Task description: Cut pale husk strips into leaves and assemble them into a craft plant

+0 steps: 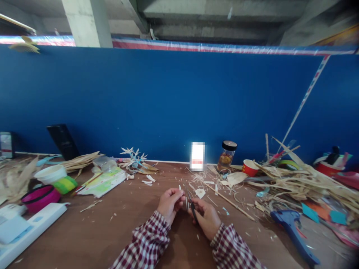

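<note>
1. Head view: both hands meet low in the middle, above the brown surface [112, 239], with the left hand [170, 203] and right hand [207, 216] near each other.
2. Left hand: thumb and fingers close in a pinch, seemingly on a small pale strip [180, 187] whose tip shows above them.
3. Right hand: fingers wrap around dark scissors [193, 210], blades pointing away from the wearer; whether the blades are parted is too small to tell.
4. Step in hand, as I judge it: trimming or shaping the strip. The scissors stand just beside it, and pale offcuts [200, 193] litter the surface beyond the hands.
5. Any further cut would call for a steady left pinch and the blades brought squarely to the strip, clear of the fingertips.
6. Nearby: a thin stick [230, 200] lies beyond the right hand, a blue glue gun [284, 216] farther right, and a white-petalled spray [134, 158] stands back left.
</note>
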{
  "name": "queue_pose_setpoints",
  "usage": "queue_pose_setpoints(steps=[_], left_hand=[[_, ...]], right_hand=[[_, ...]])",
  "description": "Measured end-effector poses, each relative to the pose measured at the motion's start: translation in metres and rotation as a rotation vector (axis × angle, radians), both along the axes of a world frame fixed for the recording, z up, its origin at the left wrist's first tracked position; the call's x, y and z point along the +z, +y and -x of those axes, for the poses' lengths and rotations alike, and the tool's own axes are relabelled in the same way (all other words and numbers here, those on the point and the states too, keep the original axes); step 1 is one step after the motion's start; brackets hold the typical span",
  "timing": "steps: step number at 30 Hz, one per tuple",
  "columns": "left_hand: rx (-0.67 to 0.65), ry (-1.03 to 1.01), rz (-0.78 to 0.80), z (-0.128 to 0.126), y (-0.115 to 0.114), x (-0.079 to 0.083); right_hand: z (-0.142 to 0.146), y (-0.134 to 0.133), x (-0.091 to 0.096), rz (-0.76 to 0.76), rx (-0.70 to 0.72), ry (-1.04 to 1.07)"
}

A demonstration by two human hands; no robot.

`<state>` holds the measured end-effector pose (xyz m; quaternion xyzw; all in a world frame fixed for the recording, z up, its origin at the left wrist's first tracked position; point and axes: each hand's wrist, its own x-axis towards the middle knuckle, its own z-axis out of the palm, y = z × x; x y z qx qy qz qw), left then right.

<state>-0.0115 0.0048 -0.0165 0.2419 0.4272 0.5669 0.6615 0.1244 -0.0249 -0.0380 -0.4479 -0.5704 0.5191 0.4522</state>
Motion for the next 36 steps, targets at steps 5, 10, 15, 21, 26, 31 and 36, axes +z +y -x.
queue_pose_setpoints(steps=[5, 10, 15, 21, 26, 31, 36], left_hand=[[0.036, -0.084, -0.03, 0.0, 0.001, 0.002], [0.012, 0.066, -0.112, -0.004, -0.001, 0.001], [-0.034, 0.735, -0.583, -0.009, -0.013, -0.006], [-0.084, 1.144, -0.866, -0.014, -0.021, -0.011], [-0.052, 1.262, -0.952, -0.014, -0.023, -0.007], [0.051, 1.382, -0.973, -0.005, -0.019, 0.004], [-0.163, 1.366, -0.955, 0.0, -0.013, 0.003]], right_hand=[[0.0, 0.0, 0.0, -0.023, 0.006, 0.009], [-0.002, 0.001, 0.01, -0.025, -0.13, 0.052], [-0.006, 0.005, 0.018, -0.043, -0.293, 0.164], [-0.008, 0.008, 0.011, 0.031, -0.348, 0.213], [-0.011, 0.01, 0.012, -0.006, -0.359, 0.189], [-0.01, 0.007, 0.009, -0.143, -0.319, 0.066], [-0.008, 0.003, 0.001, -0.335, -0.336, -0.155]])
